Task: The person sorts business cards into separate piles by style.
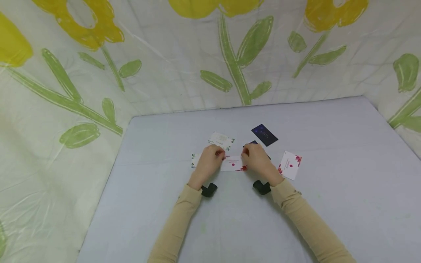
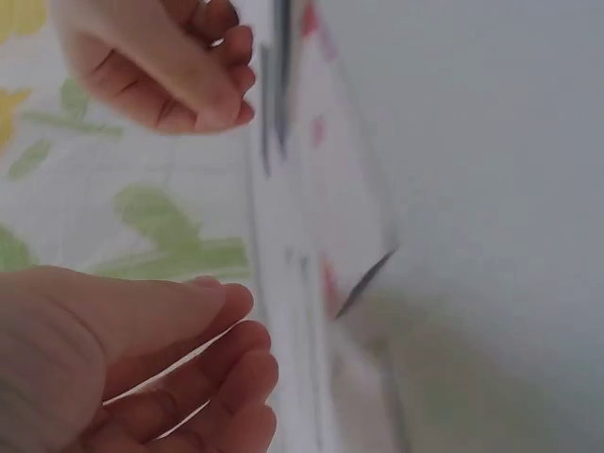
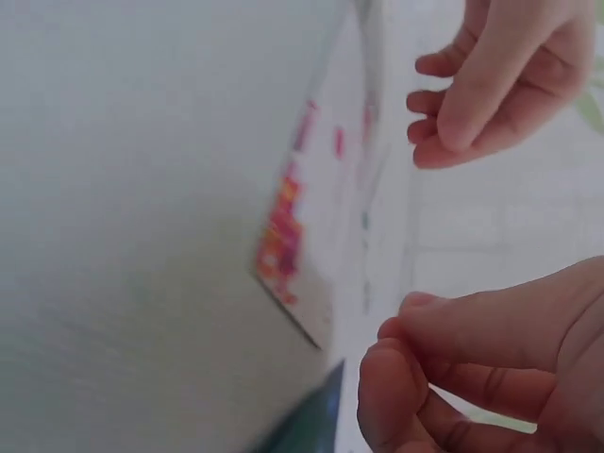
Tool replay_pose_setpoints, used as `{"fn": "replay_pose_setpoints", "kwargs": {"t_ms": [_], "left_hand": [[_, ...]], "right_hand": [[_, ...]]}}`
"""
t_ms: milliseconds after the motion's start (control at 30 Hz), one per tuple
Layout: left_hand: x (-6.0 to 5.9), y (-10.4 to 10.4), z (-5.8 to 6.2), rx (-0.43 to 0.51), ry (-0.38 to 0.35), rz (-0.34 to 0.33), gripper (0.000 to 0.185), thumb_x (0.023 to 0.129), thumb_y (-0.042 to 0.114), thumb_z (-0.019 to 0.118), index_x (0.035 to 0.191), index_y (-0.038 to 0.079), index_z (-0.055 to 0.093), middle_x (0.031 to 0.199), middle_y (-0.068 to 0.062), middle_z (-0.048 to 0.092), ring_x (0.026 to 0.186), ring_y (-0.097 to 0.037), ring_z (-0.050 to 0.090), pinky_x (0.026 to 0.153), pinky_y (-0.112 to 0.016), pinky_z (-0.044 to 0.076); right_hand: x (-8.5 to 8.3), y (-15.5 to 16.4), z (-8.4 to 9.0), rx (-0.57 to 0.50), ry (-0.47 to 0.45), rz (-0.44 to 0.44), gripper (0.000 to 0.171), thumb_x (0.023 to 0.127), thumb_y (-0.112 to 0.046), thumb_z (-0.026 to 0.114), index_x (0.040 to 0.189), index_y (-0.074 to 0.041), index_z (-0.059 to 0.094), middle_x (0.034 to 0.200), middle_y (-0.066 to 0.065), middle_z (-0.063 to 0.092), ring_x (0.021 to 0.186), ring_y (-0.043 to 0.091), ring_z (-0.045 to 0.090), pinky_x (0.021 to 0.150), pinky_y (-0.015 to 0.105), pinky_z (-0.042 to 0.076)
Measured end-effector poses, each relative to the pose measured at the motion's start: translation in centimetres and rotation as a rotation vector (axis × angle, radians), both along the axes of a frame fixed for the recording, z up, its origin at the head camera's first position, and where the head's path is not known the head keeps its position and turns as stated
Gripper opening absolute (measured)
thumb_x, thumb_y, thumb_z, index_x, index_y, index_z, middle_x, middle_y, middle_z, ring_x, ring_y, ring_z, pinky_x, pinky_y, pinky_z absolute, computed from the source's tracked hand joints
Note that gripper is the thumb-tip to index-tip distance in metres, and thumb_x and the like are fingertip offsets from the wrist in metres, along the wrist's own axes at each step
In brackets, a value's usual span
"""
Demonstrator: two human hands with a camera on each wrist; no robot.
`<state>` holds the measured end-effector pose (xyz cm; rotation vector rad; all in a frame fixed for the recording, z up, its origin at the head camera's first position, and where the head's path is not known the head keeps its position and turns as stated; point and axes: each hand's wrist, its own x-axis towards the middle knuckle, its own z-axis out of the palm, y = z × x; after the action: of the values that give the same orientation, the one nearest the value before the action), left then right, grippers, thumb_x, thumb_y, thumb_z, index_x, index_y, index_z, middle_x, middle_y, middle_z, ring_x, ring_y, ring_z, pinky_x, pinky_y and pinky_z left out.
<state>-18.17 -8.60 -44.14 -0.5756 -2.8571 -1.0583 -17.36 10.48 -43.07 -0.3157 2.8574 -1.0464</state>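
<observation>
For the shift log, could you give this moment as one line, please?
left hand: open, by pink-flowered card | right hand: open, same card | table: more cards

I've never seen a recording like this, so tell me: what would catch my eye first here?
Two hands meet mid-table over a white card with pink flowers, the left hand and right hand at its two ends. A dark blue card lies behind them, and yellow flowers on the backdrop loom above.

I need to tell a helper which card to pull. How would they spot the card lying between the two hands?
On the pale table, find the person's two hands; between the left hand and right hand lies a white card. Unlike the navy card behind, it is white with a pink dot and red-pink flowers at its corners.
</observation>
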Motion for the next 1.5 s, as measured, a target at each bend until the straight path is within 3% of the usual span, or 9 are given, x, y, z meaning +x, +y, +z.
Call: {"fn": "replay_pose_setpoints", "kwargs": {"t_ms": [133, 300, 467, 633, 733, 933, 1133, 1500], "left_hand": [[-1.4, -1.5, 1.1, 0.046, 0.024, -0.010, 0.015, 0.090, -0.001, 0.055, 0.099, -0.004, 0.066, 0.091, -0.013, 0.063, 0.082, -0.022, 0.056, 0.072, -0.032, 0.048], [-4.2, -2.9, 2.1, 0.026, 0.041, -0.066, 0.018, 0.090, -0.005, 0.052, 0.105, -0.007, 0.063, 0.099, -0.018, 0.063, 0.089, -0.027, 0.058, 0.081, -0.037, 0.047], [-6.6, -2.9, 2.2, -0.043, -0.046, -0.130, 0.025, 0.091, -0.004, 0.051, 0.115, -0.006, 0.058, 0.111, -0.020, 0.060, 0.103, -0.030, 0.056, 0.092, -0.039, 0.043], [-8.1, -2.4, 1.4, -0.110, -0.138, -0.169, 0.033, 0.091, -0.003, 0.049, 0.124, -0.006, 0.052, 0.125, -0.021, 0.053, 0.118, -0.031, 0.047, 0.101, -0.038, 0.036], [-8.6, -2.3, 0.9, -0.143, -0.150, -0.199, 0.038, 0.090, -0.005, 0.050, 0.128, -0.007, 0.048, 0.131, -0.021, 0.048, 0.124, -0.032, 0.042, 0.105, -0.038, 0.031], [-9.0, -2.5, 0.2, -0.211, -0.169, -0.248, 0.046, 0.088, -0.004, 0.052, 0.133, -0.005, 0.042, 0.137, -0.020, 0.043, 0.130, -0.031, 0.036, 0.109, -0.037, 0.024], [-9.0, -2.7, 0.2, -0.233, -0.179, -0.253, 0.048, 0.086, -0.004, 0.053, 0.133, -0.004, 0.043, 0.136, -0.018, 0.044, 0.129, -0.030, 0.036, 0.109, -0.037, 0.024], [-8.5, -3.0, 0.7, -0.223, -0.143, -0.261, 0.047, 0.081, -0.002, 0.062, 0.126, -0.005, 0.051, 0.128, -0.019, 0.050, 0.123, -0.031, 0.042, 0.107, -0.038, 0.028]], "right_hand": [[-1.1, 0.2, 1.0, -0.028, 0.036, 0.008, 0.009, 0.088, -0.006, 0.059, 0.087, 0.002, 0.063, 0.072, 0.008, 0.058, 0.062, 0.018, 0.050, 0.054, 0.029, 0.041], [-2.9, -0.1, 2.0, -0.026, 0.024, 0.003, 0.016, 0.086, -0.010, 0.063, 0.094, 0.004, 0.063, 0.081, 0.012, 0.060, 0.071, 0.023, 0.054, 0.062, 0.034, 0.045], [-4.8, -1.3, 1.8, 0.019, -0.039, 0.010, 0.028, 0.085, -0.014, 0.065, 0.104, 0.005, 0.061, 0.092, 0.016, 0.059, 0.081, 0.026, 0.053, 0.072, 0.037, 0.045], [-6.1, -2.5, 0.8, 0.117, -0.066, 0.018, 0.040, 0.083, -0.018, 0.068, 0.112, 0.007, 0.058, 0.102, 0.019, 0.057, 0.090, 0.029, 0.054, 0.078, 0.040, 0.045], [-6.5, -3.0, 0.0, 0.196, -0.051, 0.029, 0.047, 0.080, -0.025, 0.071, 0.112, 0.007, 0.058, 0.103, 0.020, 0.057, 0.092, 0.031, 0.054, 0.079, 0.043, 0.045], [-6.6, -3.7, -0.9, 0.280, -0.003, 0.042, 0.042, 0.075, -0.033, 0.076, 0.090, 0.002, 0.059, 0.092, 0.017, 0.053, 0.085, 0.032, 0.051, 0.075, 0.046, 0.043], [-6.3, -4.0, -0.3, 0.263, -0.026, 0.044, 0.049, 0.075, -0.030, 0.077, 0.107, 0.003, 0.060, 0.103, 0.018, 0.055, 0.095, 0.035, 0.052, 0.083, 0.047, 0.042], [-6.5, -3.7, -0.6, 0.212, -0.041, 0.049, 0.047, 0.073, -0.026, 0.078, 0.107, 0.001, 0.059, 0.103, 0.018, 0.054, 0.095, 0.034, 0.051, 0.085, 0.047, 0.041]]}}
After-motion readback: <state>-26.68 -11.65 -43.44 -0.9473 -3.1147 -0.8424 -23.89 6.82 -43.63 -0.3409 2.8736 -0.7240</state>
